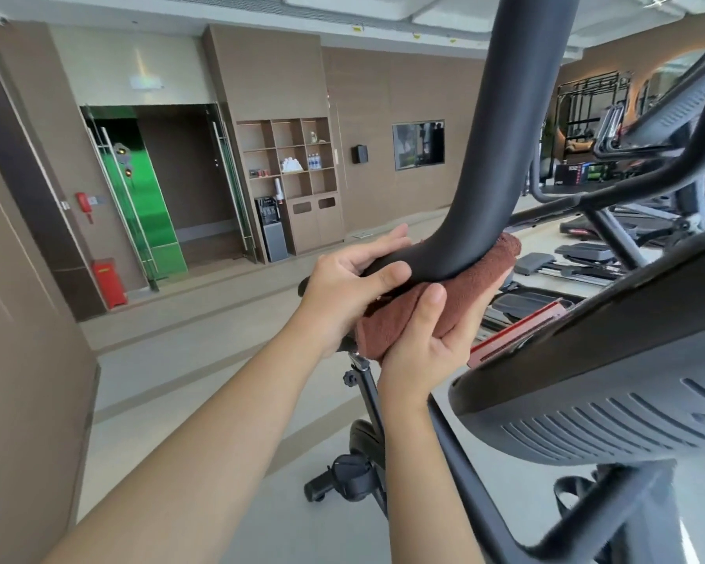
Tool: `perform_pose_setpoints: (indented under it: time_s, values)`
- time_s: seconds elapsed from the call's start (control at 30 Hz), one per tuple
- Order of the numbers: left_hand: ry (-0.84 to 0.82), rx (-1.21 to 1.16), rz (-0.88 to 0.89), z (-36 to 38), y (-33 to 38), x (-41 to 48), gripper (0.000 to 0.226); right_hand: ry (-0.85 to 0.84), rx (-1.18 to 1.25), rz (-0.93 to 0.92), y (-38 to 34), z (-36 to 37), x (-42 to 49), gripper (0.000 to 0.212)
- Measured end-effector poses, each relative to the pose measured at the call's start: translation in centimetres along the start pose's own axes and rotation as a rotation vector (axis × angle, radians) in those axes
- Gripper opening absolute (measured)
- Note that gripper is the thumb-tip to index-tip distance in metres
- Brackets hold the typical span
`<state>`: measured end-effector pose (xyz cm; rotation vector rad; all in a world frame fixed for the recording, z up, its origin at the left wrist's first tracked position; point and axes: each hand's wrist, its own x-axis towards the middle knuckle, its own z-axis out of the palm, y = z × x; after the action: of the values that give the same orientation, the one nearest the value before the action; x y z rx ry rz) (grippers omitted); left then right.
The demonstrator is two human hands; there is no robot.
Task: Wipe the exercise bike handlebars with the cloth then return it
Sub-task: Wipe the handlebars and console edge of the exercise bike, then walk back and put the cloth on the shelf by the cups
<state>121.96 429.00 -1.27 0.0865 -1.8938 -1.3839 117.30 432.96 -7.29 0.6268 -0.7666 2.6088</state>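
Note:
A thick black handlebar [501, 156] of the exercise bike curves down from the top of the view and bends left at its lower end. My left hand [344, 291] grips that lower end, thumb across the front. A folded brown cloth [462, 291] is pressed against the underside of the bend. My right hand [422, 339] holds the cloth from below, thumb up its near side and fingers wrapped behind. The tip of the handlebar is hidden under my left hand.
The bike's grey console housing [611, 405] fills the lower right, with its frame tube [477, 482] and base knob [351, 474] below. Other gym machines [611, 221] stand at the right. A shelf unit [290, 156] and water dispenser [271, 230] line the far wall.

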Motion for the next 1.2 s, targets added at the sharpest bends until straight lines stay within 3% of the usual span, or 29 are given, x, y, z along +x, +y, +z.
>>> perform_pose_setpoints:
  time_s: [0.13, 0.33, 0.47, 0.53, 0.63, 0.8, 1.0, 1.2]
  values:
    - [0.018, 0.024, 0.013, 0.1, -0.2, -0.1, 0.051, -0.058, -0.098, 0.064, -0.8, -1.0, -0.8, 0.049]
    - [0.004, 0.052, -0.012, 0.1, 0.0, -0.1, 0.035, -0.212, -0.298, 0.21, -2.6, -3.4, -1.7, 0.053]
    - [-0.001, 0.055, -0.014, 0.0, 0.0, -0.1, 0.046, -0.343, -0.437, 0.232, -4.6, -5.6, -0.6, 0.047]
    - [0.015, 0.058, -0.014, 0.1, 0.0, -0.2, 0.049, -0.369, -0.532, 0.173, -6.0, -6.3, -0.4, 0.047]
    - [0.023, 0.064, -0.008, 0.1, -0.1, -0.1, 0.035, -0.448, -0.647, 0.011, -7.4, -6.4, -0.9, 0.052]
    - [0.029, 0.139, 0.014, 0.2, 0.4, -0.1, 0.028, -0.566, -0.685, -0.053, -8.5, -4.7, -1.7, 0.051]
    - [-0.043, 0.211, 0.0, -1.3, 0.5, -0.6, 0.029, -0.579, -0.764, -0.032, -9.6, -3.6, -1.9, 0.052]
    - [0.074, 0.384, 0.072, -5.7, -1.0, -2.7, 0.026, -0.648, -0.825, -0.051, -8.2, -2.5, -3.8, 0.057]
